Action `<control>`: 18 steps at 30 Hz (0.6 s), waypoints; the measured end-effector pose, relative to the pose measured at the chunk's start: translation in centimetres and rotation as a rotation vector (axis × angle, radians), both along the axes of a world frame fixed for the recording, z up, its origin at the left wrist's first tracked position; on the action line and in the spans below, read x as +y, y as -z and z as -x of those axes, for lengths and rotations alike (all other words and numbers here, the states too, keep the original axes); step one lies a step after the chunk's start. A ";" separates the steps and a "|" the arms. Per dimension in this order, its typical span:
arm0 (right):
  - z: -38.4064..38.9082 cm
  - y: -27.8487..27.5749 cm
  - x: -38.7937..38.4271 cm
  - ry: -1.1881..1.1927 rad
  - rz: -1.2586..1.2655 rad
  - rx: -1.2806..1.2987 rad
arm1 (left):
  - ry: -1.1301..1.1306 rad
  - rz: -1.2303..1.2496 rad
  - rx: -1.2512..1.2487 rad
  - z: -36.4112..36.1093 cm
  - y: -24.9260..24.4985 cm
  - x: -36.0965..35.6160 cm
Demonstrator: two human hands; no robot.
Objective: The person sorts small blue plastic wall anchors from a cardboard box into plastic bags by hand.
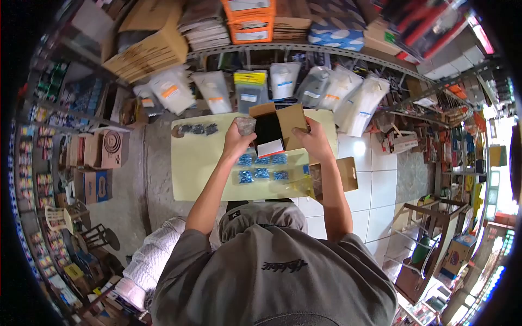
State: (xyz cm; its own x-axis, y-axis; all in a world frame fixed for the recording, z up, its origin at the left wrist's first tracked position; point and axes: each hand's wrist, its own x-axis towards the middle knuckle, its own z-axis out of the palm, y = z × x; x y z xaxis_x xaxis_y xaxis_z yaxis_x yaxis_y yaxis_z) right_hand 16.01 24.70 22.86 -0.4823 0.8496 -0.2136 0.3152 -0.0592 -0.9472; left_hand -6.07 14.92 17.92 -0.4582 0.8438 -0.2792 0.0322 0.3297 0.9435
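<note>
Over the far middle of the table, an open cardboard box [292, 124] with a dark interior is tilted toward me. My right hand [315, 140] grips its right side at the raised flap, thumb on the cardboard. At the box's left edge, my left hand [238, 142] is closed around a small clear plastic packet [247, 126]; its contents are too blurred to name. Two rows of small clear bags with blue pieces [262, 173] lie on the table just below the box. Dark packets [199, 129] lie at the table's far left corner.
The pale yellow table [198, 168] has another open cardboard box [347, 173] at its right edge, beside yellowish clear plastic [296, 186]. Plastic packs [211, 91] hang along the shelf behind. A white wrapped bundle [155, 252] stands near my left side, and a metal-framed rack [429, 244] to the right.
</note>
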 end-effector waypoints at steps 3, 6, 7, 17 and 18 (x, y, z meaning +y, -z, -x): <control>4.4 1.5 -2.6 -0.043 -0.003 -0.003 | -0.035 0.036 -0.079 4.1 0.2 -4.2; 9.4 1.4 -6.2 -0.090 0.001 -0.021 | -0.076 -0.029 -0.034 8.5 2.0 -8.5; 11.1 1.6 -7.5 -0.099 0.003 -0.023 | -0.096 -0.044 -0.055 9.8 2.5 -10.0; 22.4 9.0 -19.6 -0.081 0.040 -0.057 | -0.065 0.118 -0.029 21.8 7.1 -20.8; 22.7 9.7 -20.5 -0.056 0.064 -0.065 | -0.046 0.155 -0.035 22.3 7.3 -21.4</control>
State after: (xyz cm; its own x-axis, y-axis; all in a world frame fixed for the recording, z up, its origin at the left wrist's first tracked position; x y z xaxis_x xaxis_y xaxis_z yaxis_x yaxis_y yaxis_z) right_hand -6.71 4.21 13.20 -0.5121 0.8051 -0.2992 0.3808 -0.0995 -0.9193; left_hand -28.34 -6.44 10.63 -0.4834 0.7676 -0.4208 -0.0182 0.4718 0.8815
